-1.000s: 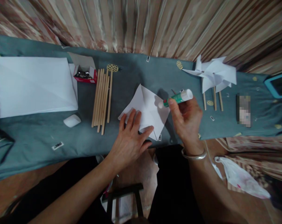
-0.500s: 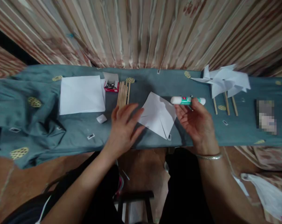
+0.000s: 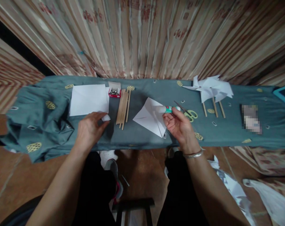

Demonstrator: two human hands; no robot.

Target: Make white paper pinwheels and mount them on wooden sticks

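Observation:
My right hand (image 3: 178,125) grips a green-and-white glue stick (image 3: 168,109) between thumb and fingers. The glue stick lies over a square of white paper (image 3: 144,114) with cuts running in from its corners. My left hand (image 3: 90,128) is at the stack of white paper (image 3: 88,99), thumb and fingertips closed on a small white block (image 3: 106,117). Several thin wooden sticks (image 3: 123,106) lie between the stack and the cut square. Scissors with green handles (image 3: 191,115) rest just beyond my right hand.
A small red-and-white box (image 3: 114,91) of shiny metal pieces stands open behind the sticks. White paper pinwheels (image 3: 213,89) on sticks lie at the right. A pixelated item (image 3: 250,119) and a blue-edged object (image 3: 283,94) are farther right. Behind the cloth-covered table (image 3: 142,141) hangs a curtain (image 3: 137,37).
My left hand has moved left from the cut paper and sticks to the small white block and closed on it. My right hand keeps the glue stick, now over the paper. The view has shifted.

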